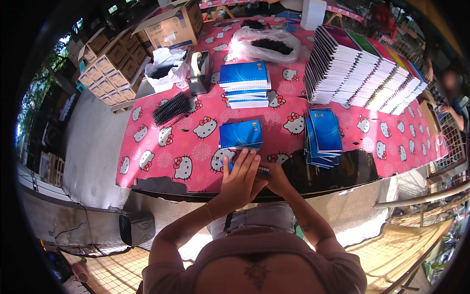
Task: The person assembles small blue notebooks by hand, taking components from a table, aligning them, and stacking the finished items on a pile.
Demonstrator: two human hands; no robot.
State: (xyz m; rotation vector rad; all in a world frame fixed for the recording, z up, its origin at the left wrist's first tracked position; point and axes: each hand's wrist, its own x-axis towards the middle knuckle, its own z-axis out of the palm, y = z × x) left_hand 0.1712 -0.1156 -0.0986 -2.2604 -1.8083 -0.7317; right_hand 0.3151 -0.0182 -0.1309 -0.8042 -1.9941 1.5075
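Observation:
A small blue notebook (265, 170) lies at the table's near edge, mostly hidden under my hands. My left hand (240, 177) rests over it palm down, fingers stretched out and a little apart. At the notebook's right end, my right hand (277, 179) is closed around it, with a strip of its edge showing by the fingers. Just beyond my left fingertips is a low pile of blue notebooks (240, 134). A taller stack of them (243, 84) stands farther back. To the right, another uneven pile of blue notebooks (325, 131) lies partly over a dark patch.
A pink patterned tablecloth (196, 164) covers the table. On the left are a black spiral coil bundle (171, 109), a tape dispenser (198, 73) and a white bag (165, 71). Cardboard boxes (110, 73) stand beyond. Tall spiral notebook stacks (360, 71) fill the far right, near another person's hand (444, 109).

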